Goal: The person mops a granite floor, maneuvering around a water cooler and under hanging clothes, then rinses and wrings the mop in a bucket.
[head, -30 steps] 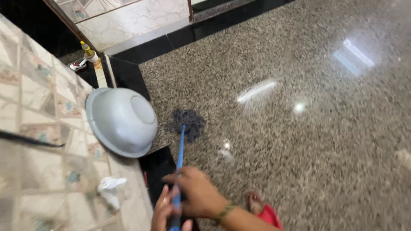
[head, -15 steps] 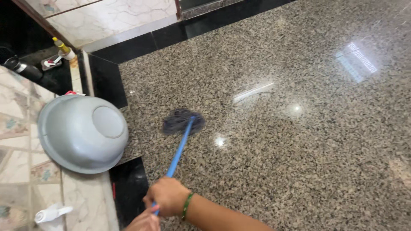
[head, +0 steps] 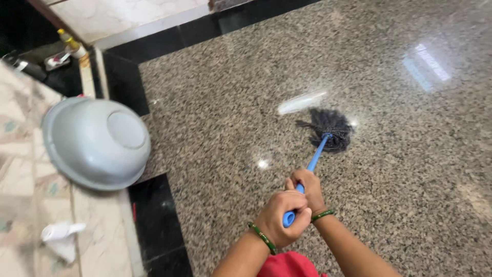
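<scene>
The speckled granite floor (head: pixel 389 195) fills most of the view, with a grey upturned basin (head: pixel 95 143) to its left on a tiled ledge (head: pixel 25 205). A mop lies out ahead of the person: its dark stringy head (head: pixel 328 128) rests on the floor, and its blue handle (head: pixel 312 161) slants back from the head toward the hands. The left hand (head: pixel 279 220) is closed around the handle's end; the right hand (head: pixel 307 187), nearer the head, grips just beyond it.

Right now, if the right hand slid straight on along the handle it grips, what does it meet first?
Only bare blue handle lies ahead of the right hand, so probably the dark mop head on the speckled floor.
</scene>
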